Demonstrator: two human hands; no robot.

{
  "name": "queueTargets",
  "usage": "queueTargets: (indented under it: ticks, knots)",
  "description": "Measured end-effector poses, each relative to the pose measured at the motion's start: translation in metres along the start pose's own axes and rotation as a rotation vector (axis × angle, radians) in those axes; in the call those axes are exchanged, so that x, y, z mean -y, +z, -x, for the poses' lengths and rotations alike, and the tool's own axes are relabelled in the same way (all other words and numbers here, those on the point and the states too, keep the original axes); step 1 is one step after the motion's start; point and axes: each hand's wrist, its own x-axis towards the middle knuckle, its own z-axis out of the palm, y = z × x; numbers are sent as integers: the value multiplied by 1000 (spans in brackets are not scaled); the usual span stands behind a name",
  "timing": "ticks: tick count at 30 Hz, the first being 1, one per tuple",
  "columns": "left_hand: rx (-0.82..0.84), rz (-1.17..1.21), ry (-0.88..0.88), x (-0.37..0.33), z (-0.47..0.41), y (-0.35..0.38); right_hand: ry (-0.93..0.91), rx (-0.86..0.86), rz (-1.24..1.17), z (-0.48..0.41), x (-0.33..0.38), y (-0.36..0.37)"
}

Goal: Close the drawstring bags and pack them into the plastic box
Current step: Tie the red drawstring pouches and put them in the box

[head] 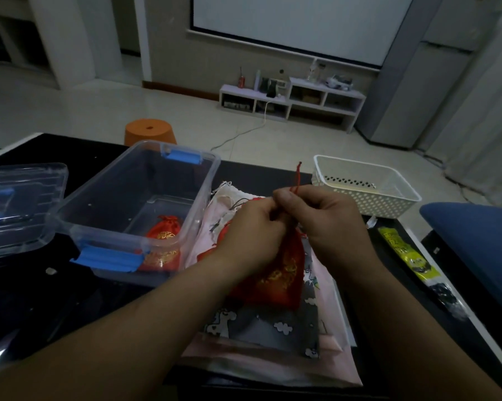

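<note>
A red drawstring bag with gold print (pixel 281 273) lies over a pile of flat cloth bags, a grey patterned one (pixel 261 328) on pink ones (pixel 273 369). My left hand (pixel 249 230) grips the red bag's gathered neck. My right hand (pixel 328 218) pinches its red cord (pixel 297 175), whose end sticks up above my fingers. To the left stands the clear plastic box (pixel 183 175) with blue latches. A second red bag (pixel 163 241) lies inside it, near the front wall.
The box's clear lid (pixel 21 204) lies at the far left on the black table (pixel 56 299). A white perforated basket (pixel 365 183) sits at the back right. A yellow packet (pixel 408 256) lies by the right edge, beside a blue cushion (pixel 481 241). An orange stool (pixel 150 131) stands behind the table.
</note>
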Motion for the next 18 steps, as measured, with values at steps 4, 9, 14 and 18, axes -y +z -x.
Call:
queueTargets:
  ticks: [4,9,14,18]
  knots:
    - [-6,211,-133,0,-3,-5,326,-115,-444,-5,-3,-7]
    - [-2,329,-164,3,-5,-5,199,35,-138,7,-11,-4]
    - [-1,397,-187,6,-8,-7,228,84,-122,7,-13,0]
    - [9,529,-212,5,-11,-12,281,186,-45,10,-16,4]
